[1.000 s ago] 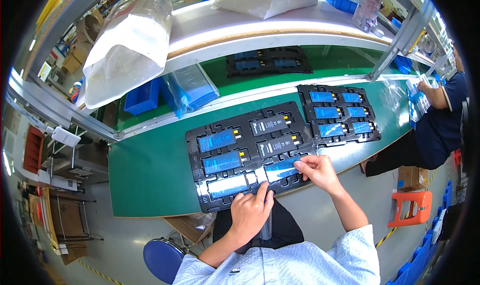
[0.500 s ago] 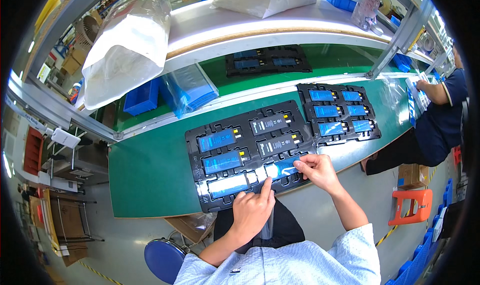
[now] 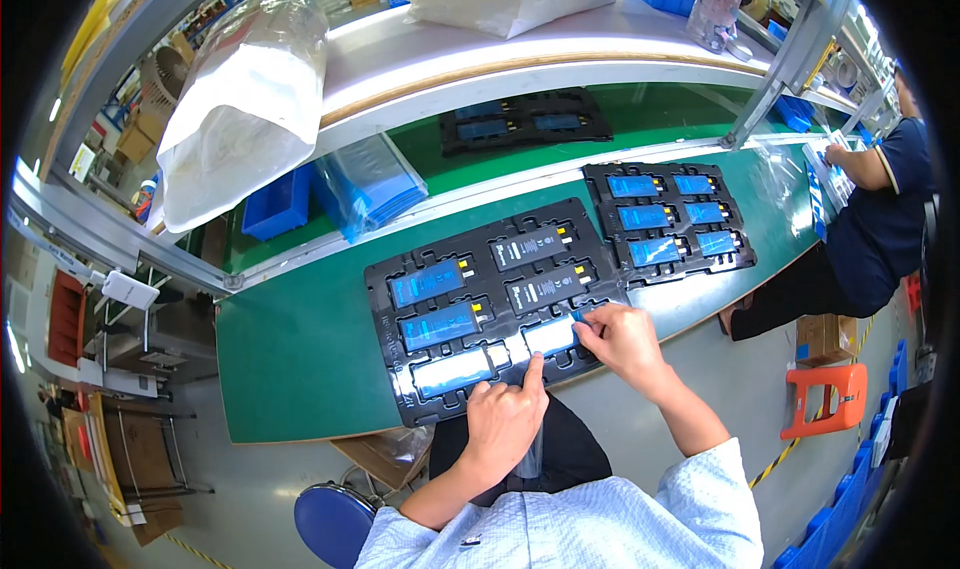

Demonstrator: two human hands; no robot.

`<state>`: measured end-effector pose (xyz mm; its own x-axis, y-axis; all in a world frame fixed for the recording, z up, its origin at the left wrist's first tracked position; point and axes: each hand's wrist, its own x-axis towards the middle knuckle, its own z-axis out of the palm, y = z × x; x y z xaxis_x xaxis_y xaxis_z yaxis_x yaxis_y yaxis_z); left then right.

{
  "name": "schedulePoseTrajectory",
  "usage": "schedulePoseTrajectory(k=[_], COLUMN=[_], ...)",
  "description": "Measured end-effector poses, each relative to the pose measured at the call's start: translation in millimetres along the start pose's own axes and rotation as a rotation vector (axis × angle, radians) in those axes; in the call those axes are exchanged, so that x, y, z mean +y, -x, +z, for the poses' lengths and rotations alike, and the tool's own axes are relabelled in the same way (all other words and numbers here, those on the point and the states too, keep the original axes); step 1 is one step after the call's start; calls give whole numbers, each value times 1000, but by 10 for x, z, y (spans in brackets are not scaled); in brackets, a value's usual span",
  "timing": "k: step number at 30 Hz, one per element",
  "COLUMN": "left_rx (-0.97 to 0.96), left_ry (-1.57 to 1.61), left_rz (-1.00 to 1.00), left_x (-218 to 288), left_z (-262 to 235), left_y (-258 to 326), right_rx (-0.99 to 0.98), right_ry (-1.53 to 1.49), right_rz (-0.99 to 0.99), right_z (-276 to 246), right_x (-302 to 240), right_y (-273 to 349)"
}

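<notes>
A black moulded tray (image 3: 376, 304) holds several flat batteries in pockets. Two show dark grey labels, such as the upper dark battery (image 3: 530, 248); others look blue on top, like the upper left battery (image 3: 428, 284). My left hand (image 3: 503, 427) has its index finger stretched onto the left end of the near right battery (image 3: 550, 338), its other fingers curled and holding nothing. At that battery's right end, my right hand (image 3: 622, 341) pinches the edge of a blue film (image 3: 578, 316). Glare whitens this battery and the near left battery (image 3: 452, 373).
A second black tray (image 3: 606, 214) of blue-topped batteries sits to the right on the green table (image 3: 290, 369). Behind are blue film sheets (image 3: 375, 184), a blue bin (image 3: 277, 204) and a shelf (image 3: 430, 54) with bags. A co-worker (image 3: 885, 209) works at far right.
My right hand has moved slightly left and lower, and the blue film's right end with it. The near right battery now shows white glare. My left index finger stays put.
</notes>
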<state>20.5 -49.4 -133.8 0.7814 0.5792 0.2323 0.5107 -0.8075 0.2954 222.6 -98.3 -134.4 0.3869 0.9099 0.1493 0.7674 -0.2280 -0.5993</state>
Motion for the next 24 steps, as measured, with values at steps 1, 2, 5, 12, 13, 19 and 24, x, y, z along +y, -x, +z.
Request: schedulePoseTrajectory(k=[1, 2, 5, 12, 13, 19, 24], left_rx=[-1, -11, -7, 59, 43, 14, -55], left_ry=[9, 66, 346, 834, 880, 1195, 1412], left_rz=[2, -8, -53, -101, -120, -180, -277], left_x=[-5, -10, -40, 21, 19, 73, 34], left_z=[1, -20, -140, -226, -175, -142, -145], left_y=[1, 7, 62, 299, 335, 361, 369], right_rx=[96, 193, 277, -389, -479, -295, -213], right_ry=[73, 146, 147, -675, -807, -801, -799], right_rz=[-19, -36, -74, 65, 148, 56, -72], right_z=[-13, -41, -81, -116, -68, -13, -155], right_x=[-38, -104, -78, 101, 121, 36, -51], right_y=[18, 42, 157, 823, 905, 1037, 982])
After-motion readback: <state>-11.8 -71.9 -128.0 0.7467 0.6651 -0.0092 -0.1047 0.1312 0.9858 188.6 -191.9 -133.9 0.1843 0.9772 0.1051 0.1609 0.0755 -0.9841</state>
